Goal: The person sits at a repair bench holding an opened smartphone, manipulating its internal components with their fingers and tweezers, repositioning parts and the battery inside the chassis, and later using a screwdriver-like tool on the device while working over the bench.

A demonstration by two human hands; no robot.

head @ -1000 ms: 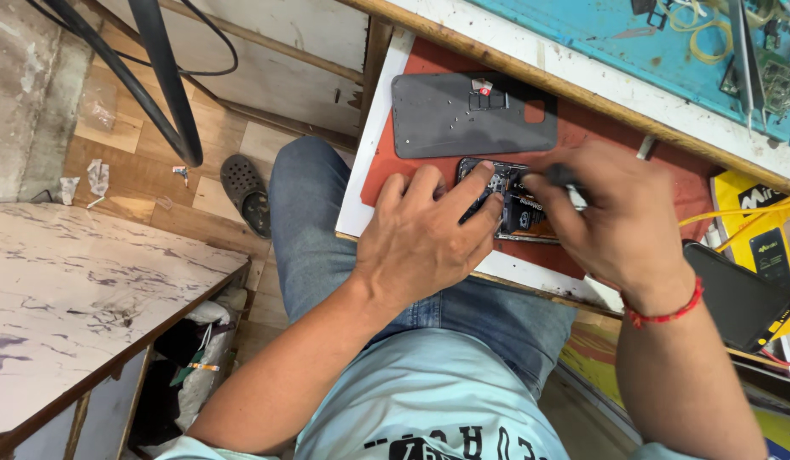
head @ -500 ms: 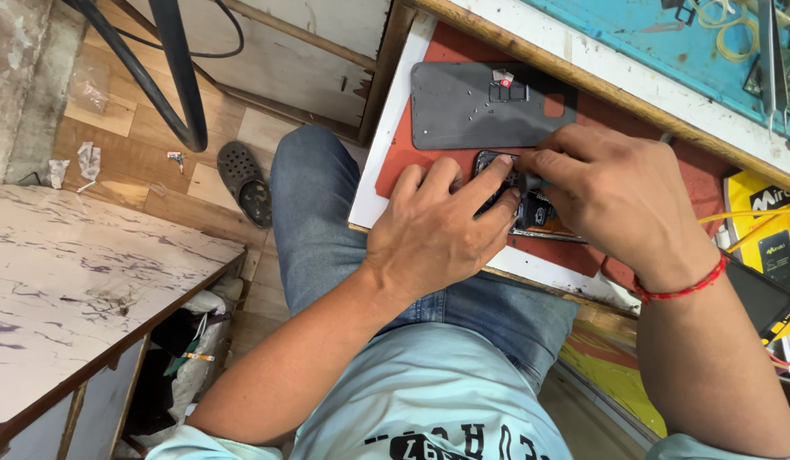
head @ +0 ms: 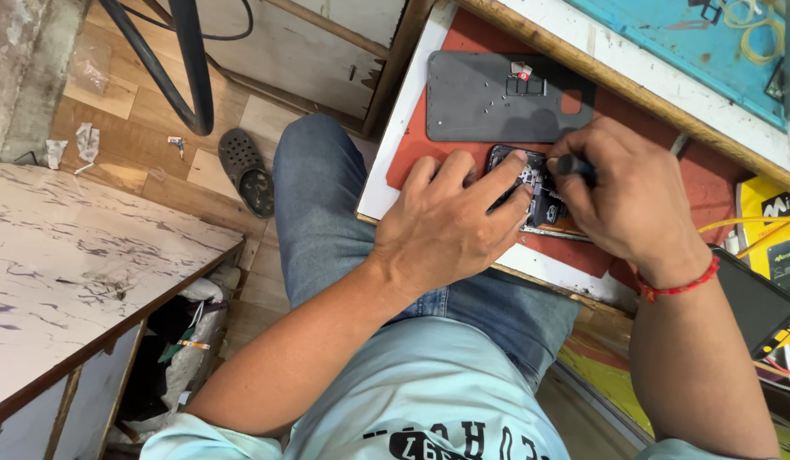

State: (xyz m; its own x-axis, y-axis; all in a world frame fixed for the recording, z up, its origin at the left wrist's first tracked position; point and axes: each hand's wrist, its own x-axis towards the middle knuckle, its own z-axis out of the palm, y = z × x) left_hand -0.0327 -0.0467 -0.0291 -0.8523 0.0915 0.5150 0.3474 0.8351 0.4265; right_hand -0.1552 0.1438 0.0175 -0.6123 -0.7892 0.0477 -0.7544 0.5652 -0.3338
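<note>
Left hand (head: 450, 226) flat, fingers spread narrow, pinning the opened phone (head: 531, 183) on the red mat (head: 651, 162). Right hand (head: 629, 200) curled tight round a dark-handled tool (head: 574, 166), tip over the phone's insides. Grey back cover (head: 489, 106) just beyond, w/ small screws on it.

Mostly hidden under the left hand (head: 450, 226) and right hand (head: 629, 200): an opened phone (head: 531, 183), its parts too small to tell. Black tool (head: 574, 164) buried in the right fist, tip unseen. Cut off at the right edge: a dark tablet (head: 753, 298).
</note>
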